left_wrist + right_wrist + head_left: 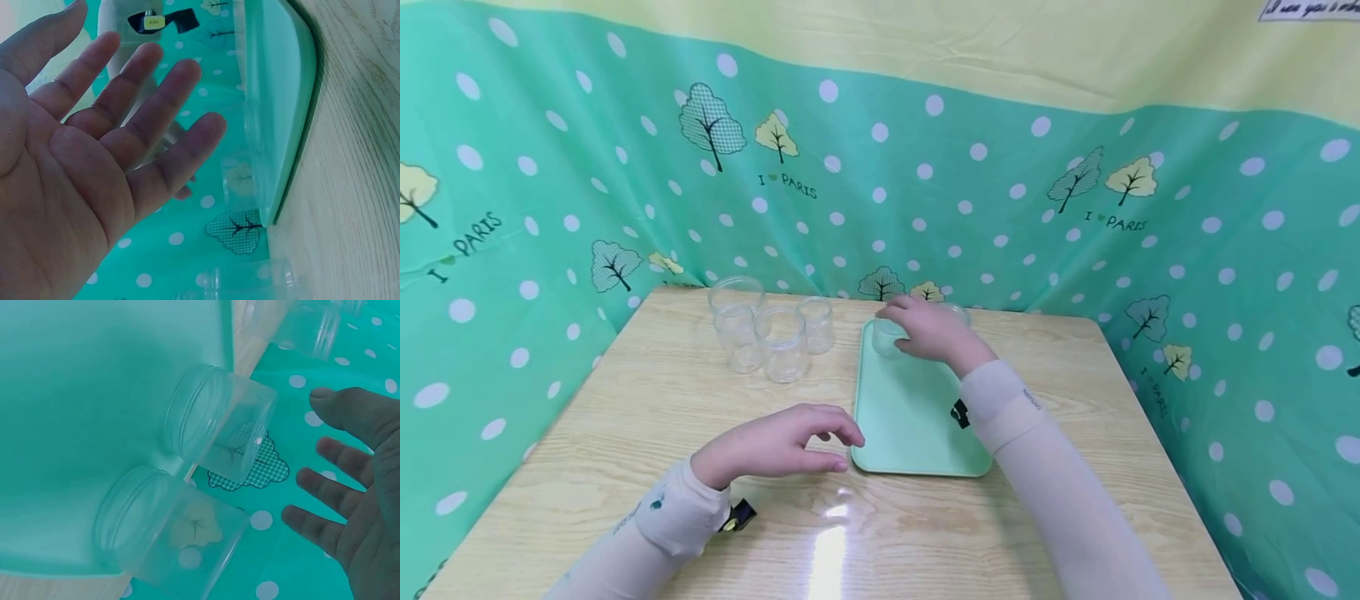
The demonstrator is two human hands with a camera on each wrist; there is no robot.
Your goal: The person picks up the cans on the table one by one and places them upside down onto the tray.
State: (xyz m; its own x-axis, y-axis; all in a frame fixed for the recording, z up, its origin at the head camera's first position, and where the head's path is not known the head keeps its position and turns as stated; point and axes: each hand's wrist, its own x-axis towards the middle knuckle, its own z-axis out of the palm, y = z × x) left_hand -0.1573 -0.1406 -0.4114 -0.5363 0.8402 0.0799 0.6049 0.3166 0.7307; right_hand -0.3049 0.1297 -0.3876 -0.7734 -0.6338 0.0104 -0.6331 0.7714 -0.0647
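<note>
A light green tray (910,417) lies on the table. At its far end two clear plastic jars (259,419) stand mouth down, their threaded rims against the tray. Over these jars is my right hand (931,329), hiding part of them in the head view. The right wrist view shows its fingers spread and apart from both jars, holding nothing. Beside the tray's near left corner hovers my left hand (786,442), palm facing the tray, fingers loosely bent and nothing in them.
Several more clear jars (785,354) stand grouped on the table left of the tray's far end, one larger (736,287) at the back. A green dotted curtain (925,200) hangs behind and along both sides of the wooden table (1045,417).
</note>
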